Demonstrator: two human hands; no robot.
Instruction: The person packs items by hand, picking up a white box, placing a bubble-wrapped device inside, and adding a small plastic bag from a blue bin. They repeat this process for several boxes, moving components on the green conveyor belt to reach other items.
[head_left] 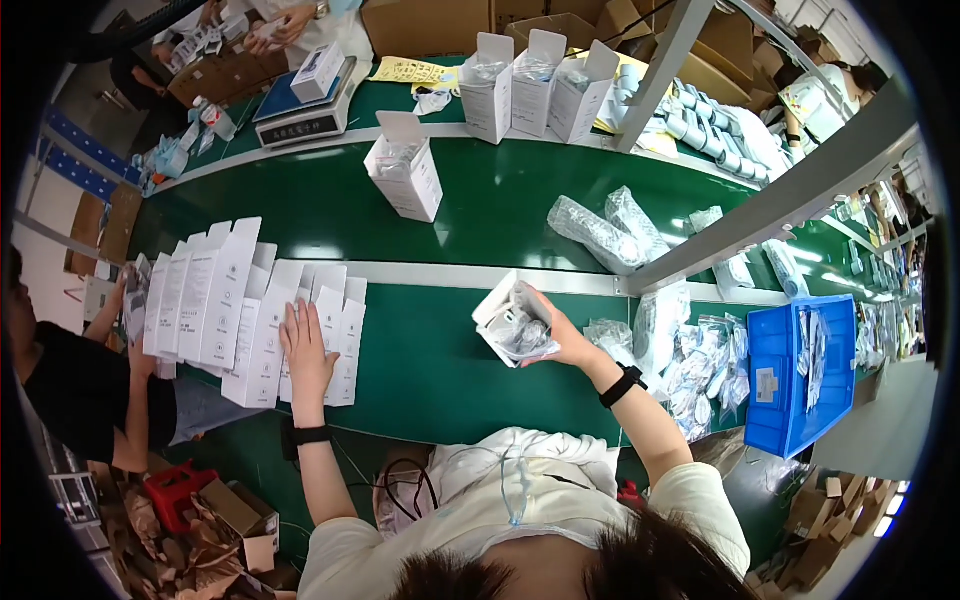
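Note:
My right hand (566, 342) is wrapped round a white open-topped box (495, 338), tilted so that its mouth faces up at me. Clear plastic packaging (530, 335) fills the inside; what it wraps is hard to make out. My left hand (308, 352) lies with its fingers stretched out against a row of tall white cartons (258, 345) standing close together at the left. Another group of white cartons (205, 295) stands just beyond that row. A single open white box (410, 190) with a bagged item inside stands upright farther back.
At the right lie bubble-wrapped pieces (600, 232), small clear bags (705, 375) and a blue bin (790, 375). Metal posts (780, 195) cross there. Several open boxes (540, 90) and a scale (305, 105) stand on the far bench. A co-worker (85, 390) handles cartons at far left.

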